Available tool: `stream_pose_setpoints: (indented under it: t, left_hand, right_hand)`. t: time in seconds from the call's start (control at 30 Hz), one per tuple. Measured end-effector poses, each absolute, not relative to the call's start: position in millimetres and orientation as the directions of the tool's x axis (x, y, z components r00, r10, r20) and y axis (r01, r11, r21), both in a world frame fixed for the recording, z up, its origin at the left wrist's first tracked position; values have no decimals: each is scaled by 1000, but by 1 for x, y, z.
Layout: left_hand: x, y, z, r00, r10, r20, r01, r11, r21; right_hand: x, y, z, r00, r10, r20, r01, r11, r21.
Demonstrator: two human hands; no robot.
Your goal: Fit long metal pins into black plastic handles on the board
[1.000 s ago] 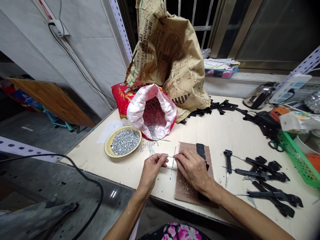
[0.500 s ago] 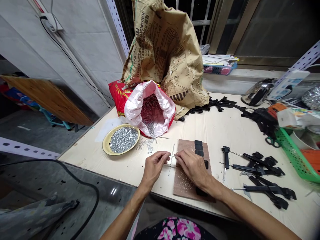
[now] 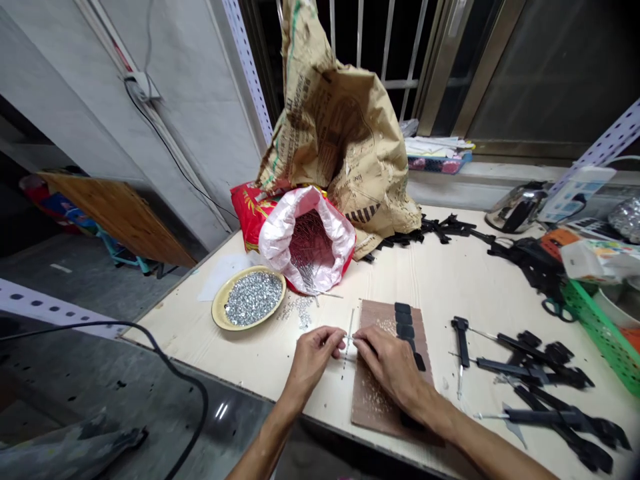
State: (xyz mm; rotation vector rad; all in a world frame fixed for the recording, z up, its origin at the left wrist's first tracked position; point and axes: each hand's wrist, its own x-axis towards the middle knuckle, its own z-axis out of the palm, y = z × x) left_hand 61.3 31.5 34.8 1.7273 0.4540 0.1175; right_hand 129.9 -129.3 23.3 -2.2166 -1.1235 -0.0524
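Metal rod is pinched at either end by fingertips of your left hand and right hand, over the counter just off the brown board's left edge, yellow dish of metal bits beyond your left.

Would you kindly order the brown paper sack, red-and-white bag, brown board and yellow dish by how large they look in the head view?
1. Brown paper sack
2. Red-and-white bag and brown board: too alike to rank; the right hand partly covers the board
3. Yellow dish
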Motion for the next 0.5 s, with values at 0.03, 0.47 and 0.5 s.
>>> stream_pose_setpoints:
  t: [0.03, 0.47, 0.5]
  left_hand:
    - [61, 33, 34, 917, 349, -192, 244, -112, 963]
    - [43, 25, 39, 912, 387, -136, 163, -38, 986]
    - [41, 23, 41, 913, 387, -130, 154, -31, 988]
  right_hand:
    - [129, -128, 22, 623, 706, 338, 752, -421, -507]
    - [113, -130, 28, 596, 730, 335, 758, -372, -536]
    - [111, -132, 28, 596, 725, 346, 755, -360, -548]
